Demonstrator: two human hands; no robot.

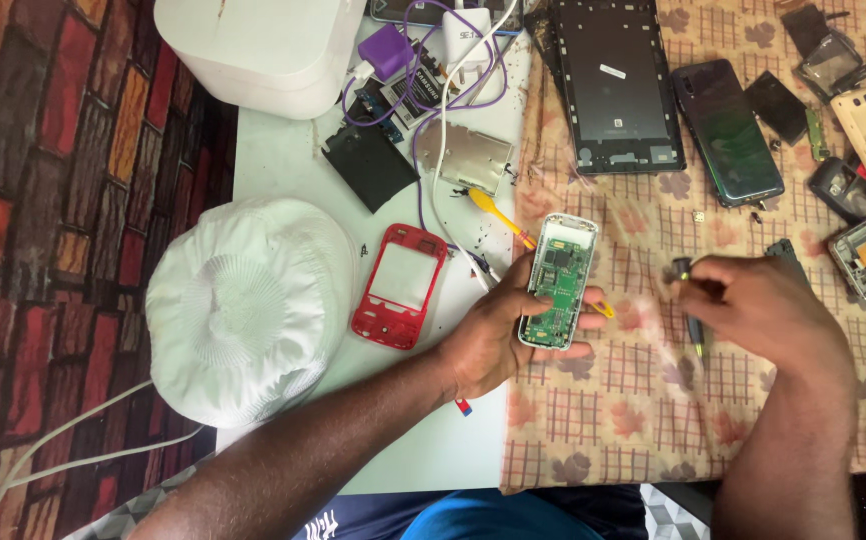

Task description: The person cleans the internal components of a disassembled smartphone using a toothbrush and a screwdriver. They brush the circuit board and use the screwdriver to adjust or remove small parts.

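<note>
My left hand (493,335) holds a small opened phone (559,280), white-framed, with its green circuit board facing up, above the checked cloth (603,420). My right hand (768,310) is to its right, closed around a small dark screwdriver (690,320) that points down at the cloth; the hand is blurred. A red phone front cover (400,286) lies on the white table (283,160) just left of my left hand. A yellow-handled tool (498,215) lies behind the phone.
A white hat (248,305) sits at the table's left edge. A white box (258,45), purple cable (423,90), charger and metal plate (465,155) lie at the back. A tablet shell (618,85), a dark smartphone (728,130) and several phone parts fill the far right.
</note>
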